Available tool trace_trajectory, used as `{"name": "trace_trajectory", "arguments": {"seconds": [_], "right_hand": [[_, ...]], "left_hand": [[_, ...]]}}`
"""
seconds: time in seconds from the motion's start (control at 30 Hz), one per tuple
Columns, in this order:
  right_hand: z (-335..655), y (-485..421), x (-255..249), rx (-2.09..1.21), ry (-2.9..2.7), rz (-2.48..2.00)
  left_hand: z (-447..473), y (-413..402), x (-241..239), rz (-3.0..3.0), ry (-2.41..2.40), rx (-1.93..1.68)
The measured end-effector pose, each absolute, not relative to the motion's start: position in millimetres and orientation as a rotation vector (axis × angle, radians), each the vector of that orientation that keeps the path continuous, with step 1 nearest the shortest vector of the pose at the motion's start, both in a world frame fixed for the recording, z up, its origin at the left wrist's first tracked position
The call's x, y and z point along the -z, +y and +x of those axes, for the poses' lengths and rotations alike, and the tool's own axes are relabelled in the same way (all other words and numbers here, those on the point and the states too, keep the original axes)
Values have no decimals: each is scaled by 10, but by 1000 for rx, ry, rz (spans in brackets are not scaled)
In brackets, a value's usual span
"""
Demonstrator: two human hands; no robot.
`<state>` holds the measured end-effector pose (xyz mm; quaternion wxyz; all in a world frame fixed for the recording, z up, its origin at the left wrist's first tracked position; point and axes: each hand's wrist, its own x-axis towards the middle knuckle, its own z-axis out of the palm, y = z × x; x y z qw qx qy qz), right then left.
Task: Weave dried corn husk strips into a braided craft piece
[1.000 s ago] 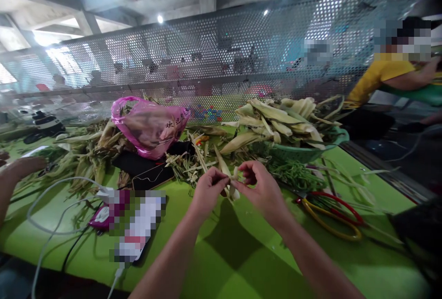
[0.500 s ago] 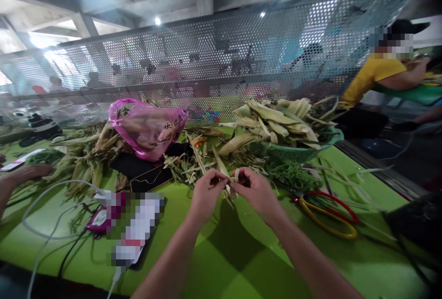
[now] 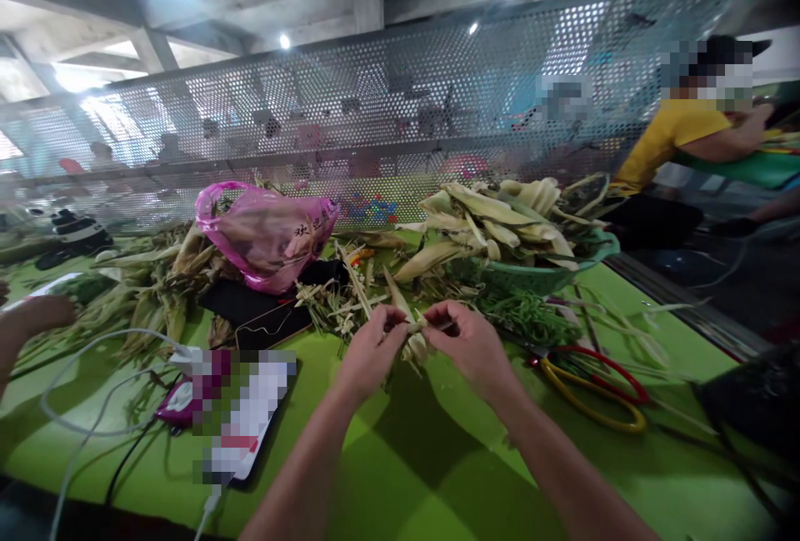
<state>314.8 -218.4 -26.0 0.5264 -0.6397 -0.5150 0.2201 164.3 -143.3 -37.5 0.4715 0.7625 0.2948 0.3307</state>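
Note:
My left hand (image 3: 373,348) and my right hand (image 3: 466,343) meet over the middle of the green table (image 3: 437,491). Both are closed, thumbs against fingertips, pinching a pale corn husk strip (image 3: 415,328) between them. Just behind and below the fingertips, a larger pointed corn husk (image 3: 397,294) shows in part; whether it joins the strip I cannot tell. Loose husk scraps (image 3: 337,304) lie beyond my left hand. To the right of my right hand is a heap of thin green strips (image 3: 531,316), with red-and-yellow-handled scissors (image 3: 591,391) in front of it.
A green basket (image 3: 531,278) heaped with corn husks (image 3: 500,216) stands at back right. A pink plastic bag (image 3: 262,232), dark phone (image 3: 275,326), white phone (image 3: 253,416), and cabled purple power strip (image 3: 187,399) occupy the left. Another person's hand (image 3: 47,316) reaches in there.
My fingertips have drawn closer together, and the strip between them lies flatter; the loop by my right fingers no longer shows. The other person's hand at left has pulled back leftward.

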Motion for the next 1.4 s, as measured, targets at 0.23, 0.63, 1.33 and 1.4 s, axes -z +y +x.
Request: {"name": "trace_trajectory", "arguments": {"seconds": [0.23, 0.63, 1.33, 1.4], "right_hand": [[3148, -2202, 234, -474, -1418, -1427], [3299, -2156, 233, -661, -1301, -1431], [3210, -2157, 249, -583, -1251, -1409], [3204, -2148, 274, -532, -1218, -1420]], "left_hand": [[1658, -1434, 401, 1970, 657, -702], [1661, -1434, 354, 1678, 504, -643], [1672, -1499, 362, 1984, 463, -471], [1667, -1511, 353, 1995, 455, -445]]}}
